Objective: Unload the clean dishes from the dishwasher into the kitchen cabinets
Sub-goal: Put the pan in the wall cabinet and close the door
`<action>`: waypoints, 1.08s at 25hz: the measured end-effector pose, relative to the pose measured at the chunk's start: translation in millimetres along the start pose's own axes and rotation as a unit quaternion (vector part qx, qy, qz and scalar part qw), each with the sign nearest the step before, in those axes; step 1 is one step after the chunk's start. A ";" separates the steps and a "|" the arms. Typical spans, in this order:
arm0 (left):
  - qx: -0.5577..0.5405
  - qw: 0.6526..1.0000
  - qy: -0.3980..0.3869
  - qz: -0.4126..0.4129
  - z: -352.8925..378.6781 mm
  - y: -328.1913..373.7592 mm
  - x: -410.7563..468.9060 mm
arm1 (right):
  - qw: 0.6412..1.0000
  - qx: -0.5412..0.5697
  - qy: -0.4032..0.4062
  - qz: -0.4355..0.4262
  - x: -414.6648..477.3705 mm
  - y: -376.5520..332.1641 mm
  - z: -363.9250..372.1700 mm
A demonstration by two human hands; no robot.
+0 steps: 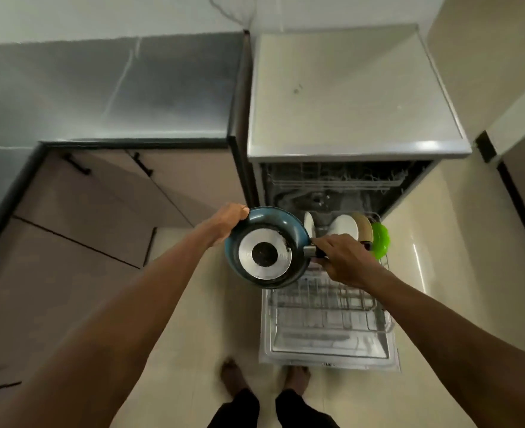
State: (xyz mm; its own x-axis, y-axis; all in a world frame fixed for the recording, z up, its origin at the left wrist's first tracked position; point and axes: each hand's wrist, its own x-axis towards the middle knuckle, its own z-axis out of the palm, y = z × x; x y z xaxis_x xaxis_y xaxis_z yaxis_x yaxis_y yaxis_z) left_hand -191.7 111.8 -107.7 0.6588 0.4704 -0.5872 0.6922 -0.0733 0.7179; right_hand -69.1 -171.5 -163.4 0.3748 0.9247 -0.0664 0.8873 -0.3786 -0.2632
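- Blue pan point(264, 251) is mid-frame, bottom up, over the left edge of the pulled-out rack point(326, 307). My right hand point(344, 257) is curled round its handle point(310, 251) and my left hand point(227, 220) grips the far rim, steadying the weight I reckon.
- Racked just right of it: white plates point(344, 227), maybe a tan one (blurry), and a green bowl point(380, 239).
- Cabinet doors point(116, 186) at left are shut, so that's the snag.
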 end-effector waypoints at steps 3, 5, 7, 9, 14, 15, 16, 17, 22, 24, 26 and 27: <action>0.021 0.994 0.085 0.063 -52.7 12.4 -44.2 | 0.998 -0.016 0.047 -0.049 25.6 -36.9 -31.5; 0.087 0.977 0.159 0.115 -85.9 14.0 -73.2 | 0.995 -0.009 0.078 -0.069 43.5 -67.3 -53.4; 0.113 0.952 0.233 0.161 -118.5 3.2 -103.5 | 0.991 -0.012 0.098 -0.094 63.7 -100.9 -72.1; 0.128 0.924 0.293 0.211 -153.5 -15.6 -133.7 | 0.986 -0.018 0.120 -0.113 84.7 -136.9 -88.2; 0.235 0.858 0.330 0.315 -240.9 -75.2 -207.4 | 0.969 -0.007 0.177 -0.170 131.1 -237.4 -110.3; 0.252 0.846 0.336 0.327 -258.2 -86.8 -222.2 | 0.965 0.003 0.186 -0.183 141.0 -260.9 -114.0; 0.267 0.838 0.340 0.333 -274.2 -96.6 -236.3 | 0.962 0.010 0.192 -0.194 150.1 -283.7 -117.0; 0.282 0.830 0.344 0.335 -293.4 -107.2 -251.4 | 0.957 0.013 0.200 -0.210 159.6 -309.4 -119.6; 0.380 0.775 0.365 0.348 -380.0 -147.9 -305.3 | 0.938 0.046 0.224 -0.259 202.0 -412.2 -129.1; 0.399 0.761 0.378 0.344 -407.7 -159.4 -319.4 | 0.931 0.055 0.227 -0.280 221.9 -442.6 -132.0; 0.396 0.757 0.397 0.335 -431.5 -166.8 -332.6 | 0.922 0.066 0.232 -0.302 245.8 -469.5 -136.2; 0.394 0.753 0.410 0.332 -445.9 -169.7 -337.8 | 0.917 0.069 0.235 -0.315 260.8 -483.8 -139.3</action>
State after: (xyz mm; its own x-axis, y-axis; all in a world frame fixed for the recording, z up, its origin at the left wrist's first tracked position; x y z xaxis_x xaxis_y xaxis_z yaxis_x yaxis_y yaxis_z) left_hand -663.0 357.5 135.4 0.7564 0.4617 0.4634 0.4644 -0.8779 0.1166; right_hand -363.2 247.3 80.6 -0.0979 0.8265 0.5544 0.9373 0.2637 -0.2277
